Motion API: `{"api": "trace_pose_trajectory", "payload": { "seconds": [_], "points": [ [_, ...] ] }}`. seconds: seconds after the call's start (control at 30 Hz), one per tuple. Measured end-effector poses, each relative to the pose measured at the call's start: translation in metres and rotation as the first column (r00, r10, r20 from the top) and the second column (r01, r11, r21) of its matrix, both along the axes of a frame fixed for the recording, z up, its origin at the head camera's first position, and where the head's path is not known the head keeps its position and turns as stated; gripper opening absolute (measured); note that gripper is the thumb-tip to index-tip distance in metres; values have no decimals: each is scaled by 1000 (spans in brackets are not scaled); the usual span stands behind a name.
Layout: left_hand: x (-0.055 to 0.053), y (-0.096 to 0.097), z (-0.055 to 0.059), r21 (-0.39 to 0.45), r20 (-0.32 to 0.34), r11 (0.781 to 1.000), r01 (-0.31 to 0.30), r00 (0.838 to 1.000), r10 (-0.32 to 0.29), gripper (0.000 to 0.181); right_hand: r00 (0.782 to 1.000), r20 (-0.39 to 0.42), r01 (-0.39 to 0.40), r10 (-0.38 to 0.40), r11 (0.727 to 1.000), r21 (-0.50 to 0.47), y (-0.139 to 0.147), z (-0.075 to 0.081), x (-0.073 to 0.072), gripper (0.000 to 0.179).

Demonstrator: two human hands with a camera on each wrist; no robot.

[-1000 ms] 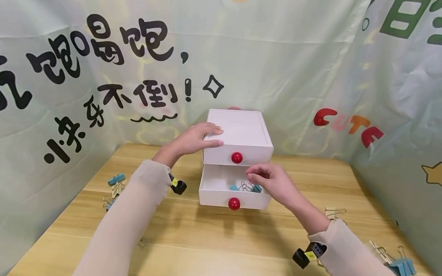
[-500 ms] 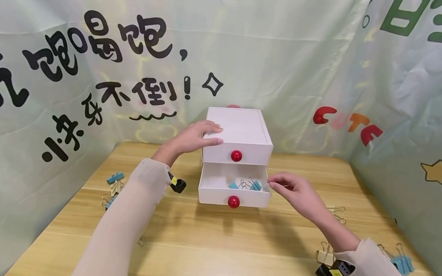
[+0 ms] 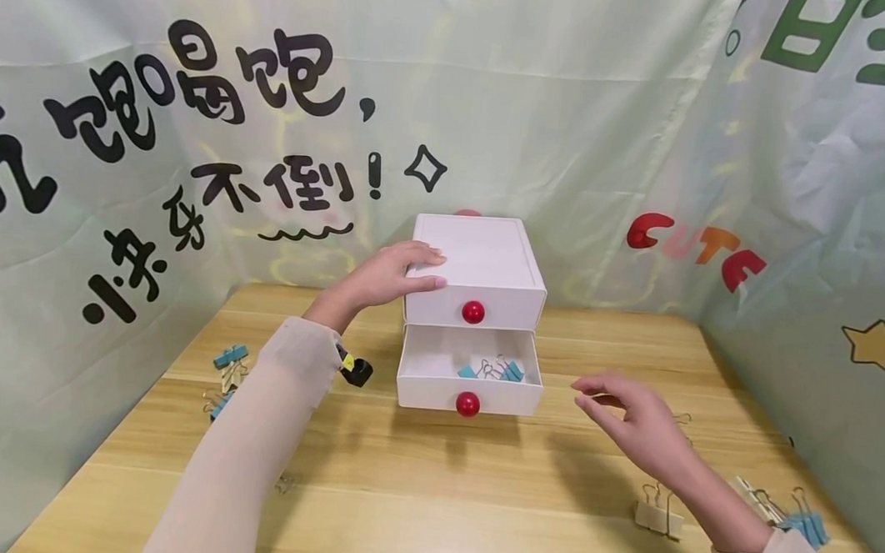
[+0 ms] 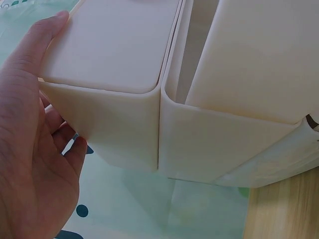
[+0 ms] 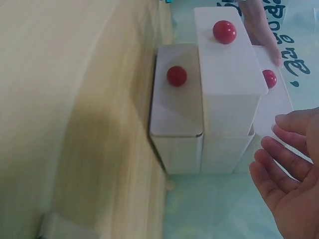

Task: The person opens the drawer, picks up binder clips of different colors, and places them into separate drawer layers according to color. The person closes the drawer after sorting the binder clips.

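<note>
A white drawer box (image 3: 481,249) with red knobs stands mid-table. Its right wrist view shows three drawers; the middle drawer (image 3: 436,393) is pulled out. Inside lie blue binder clips (image 3: 511,370) with wire handles. My left hand (image 3: 382,275) rests on the box's top left edge, fingers over the top and thumb along the front edge. To the right of the drawer, my right hand (image 3: 633,420) hangs above the table, fingers loosely bent, nothing between them. In the right wrist view its fingers spread apart from the box.
More binder clips lie at the right: a cream clip (image 3: 658,518) and a blue clip (image 3: 807,526) among others. Several blue and cream clips (image 3: 230,355) lie at the left edge. A printed cloth (image 3: 569,149) hangs behind the wooden table (image 3: 431,493).
My right hand has drawn back from over the open drawer, moving right and towards me. The clips in the drawer are now in full sight. My left hand has stayed on the box.
</note>
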State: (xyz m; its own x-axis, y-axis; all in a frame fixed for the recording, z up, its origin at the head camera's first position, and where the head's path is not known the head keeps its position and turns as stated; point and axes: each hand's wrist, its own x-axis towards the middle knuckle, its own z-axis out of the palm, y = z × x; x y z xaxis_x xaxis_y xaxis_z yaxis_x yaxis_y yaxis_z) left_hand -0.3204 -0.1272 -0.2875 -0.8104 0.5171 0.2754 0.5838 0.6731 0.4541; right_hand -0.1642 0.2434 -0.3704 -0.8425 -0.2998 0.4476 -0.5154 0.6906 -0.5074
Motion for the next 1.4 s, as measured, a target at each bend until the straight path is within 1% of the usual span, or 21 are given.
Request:
{"api": "trace_pose_trajectory", "payload": {
  "seconds": [0.1, 0.2, 0.27, 0.47, 0.6, 0.7, 0.87, 1.07, 1.13, 1.2, 1.3, 1.4],
  "points": [
    [0, 0, 0, -2, 1, 1000, 2, 1000, -2, 58, 997, -77, 12, -9, 999, 46, 6, -5, 5, 18],
    [1, 0, 0, -4, 2, 1000, 3, 1000, -3, 60, 993, -116, 38, -28, 996, 78, 14, -10, 10, 20],
    [1, 0, 0, -1, 4, 1000, 4, 1000, -4, 60, 993, -113, 53, -44, 995, 83, 20, -12, 14, 22],
    [1, 0, 0, 3, 4, 1000, 2, 1000, -2, 60, 993, -63, 111, -105, 988, 104, 41, -15, 24, 24],
    [1, -1, -1, 4, 2, 1000, -1, 1000, 1, 59, 986, -103, 143, -131, 982, 122, 55, -21, 28, 25],
    [1, -1, -2, 7, 1, 1000, -3, 1000, 3, 58, 978, -143, 169, -150, 977, 130, 68, -28, 32, 26],
    [1, 0, -1, 7, -3, 1000, -3, 1000, 3, 58, 969, -151, 219, -197, 965, 143, 92, -39, 38, 30],
    [1, -1, 0, 19, 1, 1000, -4, 1000, 4, 56, 967, -140, 232, -215, 964, 126, 114, -48, 47, 33],
    [1, -1, 0, 19, 2, 1000, -5, 1000, 5, 56, 962, -115, 263, -248, 954, 143, 121, -49, 50, 34],
    [1, -1, 1, 19, 4, 1000, -3, 1000, 3, 56, 951, -86, 309, -298, 935, 175, 128, -49, 53, 35],
    [2, 0, 1, 20, 8, 1000, -4, 1000, 4, 56, 923, -28, 380, -384, 896, 230, 138, -48, 57, 38],
    [1, 0, 1, 19, 11, 1000, -7, 1000, 6, 56, 900, 12, 417, -437, 867, 272, 147, -48, 57, 42]
  ]
}}
